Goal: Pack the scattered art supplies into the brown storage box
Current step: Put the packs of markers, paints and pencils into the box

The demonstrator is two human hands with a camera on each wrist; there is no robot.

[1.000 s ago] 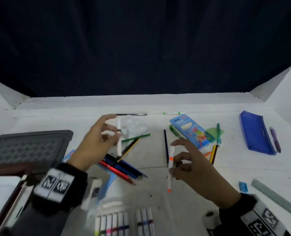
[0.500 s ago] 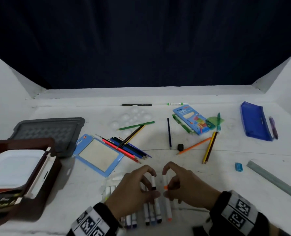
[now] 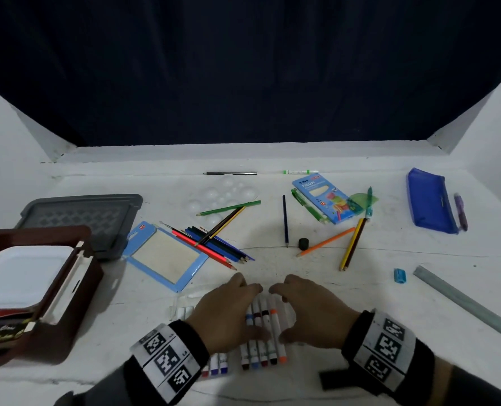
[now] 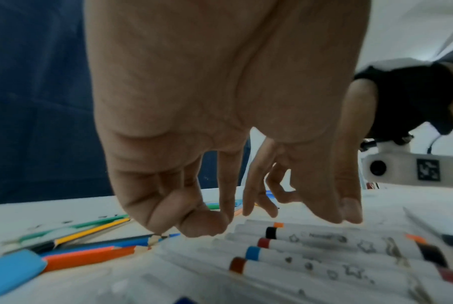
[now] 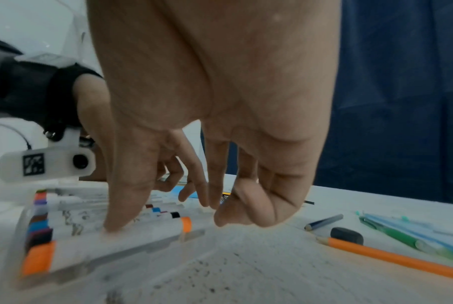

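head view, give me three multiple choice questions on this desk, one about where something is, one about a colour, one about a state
1. Where is the brown box?
A. At the left edge of the table
B. Beside the blue pencil case
C. At the back of the table

2. What colour band is on the marker nearest the right hand?
A. Green
B. Orange
C. Purple

3. How is the brown box?
A. Open
B. Lidded
C. Upside down

Answers:
1 A, it sits far left, next to the grey lid.
2 B, the rightmost marker of the row has an orange band and end.
3 A, a white tray shows inside it.
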